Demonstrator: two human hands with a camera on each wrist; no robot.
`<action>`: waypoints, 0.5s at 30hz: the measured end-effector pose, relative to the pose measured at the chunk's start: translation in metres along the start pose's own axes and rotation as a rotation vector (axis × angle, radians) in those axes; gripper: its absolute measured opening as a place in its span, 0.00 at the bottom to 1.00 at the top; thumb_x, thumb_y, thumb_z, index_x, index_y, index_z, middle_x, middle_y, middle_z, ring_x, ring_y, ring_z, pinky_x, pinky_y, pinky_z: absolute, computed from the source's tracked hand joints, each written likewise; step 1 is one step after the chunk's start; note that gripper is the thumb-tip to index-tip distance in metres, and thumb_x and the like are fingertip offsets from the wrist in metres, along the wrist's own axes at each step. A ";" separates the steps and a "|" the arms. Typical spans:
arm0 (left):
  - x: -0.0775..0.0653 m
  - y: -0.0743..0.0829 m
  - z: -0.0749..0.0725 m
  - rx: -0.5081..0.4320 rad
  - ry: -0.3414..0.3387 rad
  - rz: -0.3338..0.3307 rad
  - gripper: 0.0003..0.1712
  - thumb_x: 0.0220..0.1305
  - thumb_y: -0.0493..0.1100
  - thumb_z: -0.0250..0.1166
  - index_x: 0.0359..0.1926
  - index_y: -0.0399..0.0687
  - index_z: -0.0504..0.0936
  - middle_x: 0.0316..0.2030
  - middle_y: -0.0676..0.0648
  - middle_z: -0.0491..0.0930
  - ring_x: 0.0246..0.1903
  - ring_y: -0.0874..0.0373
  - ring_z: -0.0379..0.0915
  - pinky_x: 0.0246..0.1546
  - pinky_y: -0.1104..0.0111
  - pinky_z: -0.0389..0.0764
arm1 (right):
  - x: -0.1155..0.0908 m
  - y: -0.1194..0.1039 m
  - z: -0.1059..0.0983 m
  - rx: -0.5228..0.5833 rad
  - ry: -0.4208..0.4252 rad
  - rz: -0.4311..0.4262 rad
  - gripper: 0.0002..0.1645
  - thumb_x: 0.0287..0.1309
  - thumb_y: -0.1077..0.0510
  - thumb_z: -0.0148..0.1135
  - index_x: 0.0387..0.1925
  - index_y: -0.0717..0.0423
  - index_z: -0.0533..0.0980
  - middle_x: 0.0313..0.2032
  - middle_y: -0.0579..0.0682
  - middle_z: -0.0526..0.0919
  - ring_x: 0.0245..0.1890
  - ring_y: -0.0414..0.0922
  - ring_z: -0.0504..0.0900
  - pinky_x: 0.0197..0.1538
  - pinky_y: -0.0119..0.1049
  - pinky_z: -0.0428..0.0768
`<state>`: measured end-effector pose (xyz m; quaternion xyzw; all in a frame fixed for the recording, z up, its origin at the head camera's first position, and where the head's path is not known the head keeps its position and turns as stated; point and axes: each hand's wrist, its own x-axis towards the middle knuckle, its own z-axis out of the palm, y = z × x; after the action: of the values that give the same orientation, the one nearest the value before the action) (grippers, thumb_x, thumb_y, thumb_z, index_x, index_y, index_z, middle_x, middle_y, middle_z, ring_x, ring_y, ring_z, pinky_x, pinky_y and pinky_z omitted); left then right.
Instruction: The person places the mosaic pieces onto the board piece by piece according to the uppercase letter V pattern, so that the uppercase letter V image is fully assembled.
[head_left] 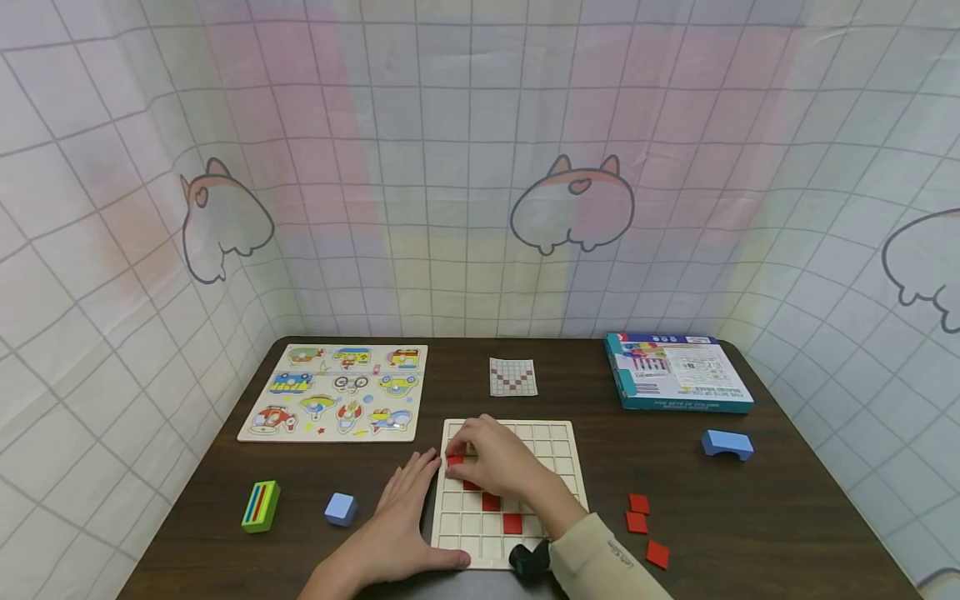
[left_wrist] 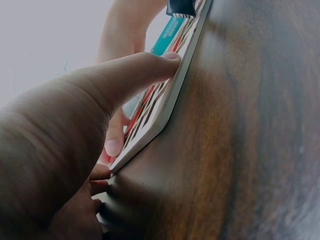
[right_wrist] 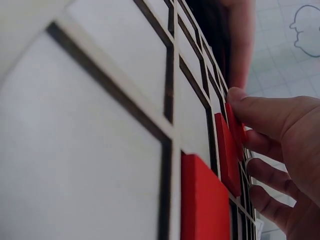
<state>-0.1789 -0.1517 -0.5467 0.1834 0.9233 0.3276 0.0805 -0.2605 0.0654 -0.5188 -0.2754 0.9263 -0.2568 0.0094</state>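
A cream grid board [head_left: 487,547] lies at the table's front middle. On it several red square tiles [head_left: 512,524] form a slanting line. My right hand [head_left: 498,457] reaches over the board and pinches a red tile [head_left: 454,459] at its left column; in the right wrist view the thumb [right_wrist: 265,112] lies against this tile. My left hand [head_left: 401,529] has its fingers stretched along the board's left side. Its thumb [left_wrist: 145,70] rests on the board's near edge. The board's middle is partly hidden beneath my right hand.
Three loose red tiles [head_left: 637,522] lie right of the board. Behind it is a small pattern card [head_left: 513,377]. Around these are a vehicle puzzle board [head_left: 330,417], a teal-edged box [head_left: 678,375], a blue arch block [head_left: 727,445], a blue cube [head_left: 341,509] and a green striped block [head_left: 260,507].
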 end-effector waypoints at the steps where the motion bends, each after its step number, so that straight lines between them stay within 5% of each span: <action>1: 0.000 0.000 0.000 0.000 0.001 -0.001 0.85 0.43 0.83 0.83 0.90 0.47 0.52 0.90 0.41 0.50 0.91 0.38 0.38 0.89 0.33 0.43 | 0.000 0.000 0.000 0.000 0.001 0.003 0.11 0.68 0.43 0.80 0.48 0.38 0.91 0.50 0.35 0.88 0.51 0.37 0.78 0.58 0.40 0.84; 15: 0.000 -0.001 0.001 0.004 0.005 0.008 0.85 0.43 0.82 0.83 0.90 0.47 0.52 0.90 0.42 0.50 0.91 0.38 0.38 0.89 0.34 0.42 | 0.001 0.002 -0.001 0.049 -0.005 0.016 0.12 0.65 0.44 0.82 0.48 0.39 0.92 0.48 0.36 0.87 0.50 0.38 0.77 0.57 0.39 0.82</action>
<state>-0.1789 -0.1521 -0.5486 0.1864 0.9235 0.3265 0.0766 -0.2623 0.0666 -0.5188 -0.2685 0.9219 -0.2787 0.0204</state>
